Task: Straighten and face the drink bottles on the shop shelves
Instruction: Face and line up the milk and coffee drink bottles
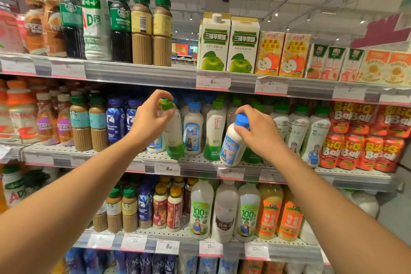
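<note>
1. The left hand [149,118] pinches the green cap of a green-capped bottle [175,138] between thumb and fingertips, closed around the neck; the palm stays clear of the body.
2. That bottle stands at the front edge of the middle shelf [193,163], leaning, cap tipped left and base kicked right, so its long axis runs off vertical.
3. The right hand [259,131] wraps the blue cap and shoulder of a blue-capped bottle [232,148], fingers curled shut over the top.
4. This second bottle also sits at the shelf's front edge, just right of an upright green-and-white bottle [214,133]. It tilts the other way, cap right, base left, label turned partly outward.
5. Each hand sits directly above its own bottle, so neither needs to reach across. My judgement: the coming move turns on swinging both caps back over their bases, then twisting the labels to face front.
6. Neighbouring bottles stand close, so a wide swing could knock them.
</note>
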Available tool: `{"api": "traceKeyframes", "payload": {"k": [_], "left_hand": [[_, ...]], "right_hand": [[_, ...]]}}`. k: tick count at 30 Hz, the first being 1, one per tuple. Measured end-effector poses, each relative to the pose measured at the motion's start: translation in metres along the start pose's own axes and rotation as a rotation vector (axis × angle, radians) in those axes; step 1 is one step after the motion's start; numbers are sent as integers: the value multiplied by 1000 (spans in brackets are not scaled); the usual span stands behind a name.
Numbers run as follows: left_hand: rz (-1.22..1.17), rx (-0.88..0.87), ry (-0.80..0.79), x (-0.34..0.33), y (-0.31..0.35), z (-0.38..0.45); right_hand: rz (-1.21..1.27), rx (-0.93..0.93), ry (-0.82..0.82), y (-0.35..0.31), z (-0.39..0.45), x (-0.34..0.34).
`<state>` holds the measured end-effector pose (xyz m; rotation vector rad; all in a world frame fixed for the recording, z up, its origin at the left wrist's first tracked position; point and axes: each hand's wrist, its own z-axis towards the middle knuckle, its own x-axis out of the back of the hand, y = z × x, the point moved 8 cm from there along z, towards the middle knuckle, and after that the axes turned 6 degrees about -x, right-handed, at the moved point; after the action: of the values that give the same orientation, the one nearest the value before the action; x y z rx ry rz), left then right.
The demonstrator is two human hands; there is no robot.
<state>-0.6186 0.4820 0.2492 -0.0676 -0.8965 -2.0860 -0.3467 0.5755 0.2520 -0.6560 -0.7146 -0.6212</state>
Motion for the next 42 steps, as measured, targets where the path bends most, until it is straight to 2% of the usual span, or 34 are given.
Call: {"api": "traceKeyframes", "payload": {"k": [11, 18, 23, 30, 37, 42], "left_hand": [[-65, -58, 35, 38, 17, -13], [-42, -60, 57, 69, 6, -21], [-29, -43, 59, 89, -1, -28], [-25, -1, 42, 111, -12, -44], [19, 14, 31, 122, -18, -51], [22, 25, 1, 119, -21, -51]], "right_hand": [[96, 63, -2, -42, 8, 7], [238, 60, -67, -72, 22, -24], [252, 64, -132, -101, 40, -57], [149, 49, -202, -129, 70, -100], [-53, 57, -277, -142, 102, -125], [-107, 66, -276, -146, 113, -134]]}}
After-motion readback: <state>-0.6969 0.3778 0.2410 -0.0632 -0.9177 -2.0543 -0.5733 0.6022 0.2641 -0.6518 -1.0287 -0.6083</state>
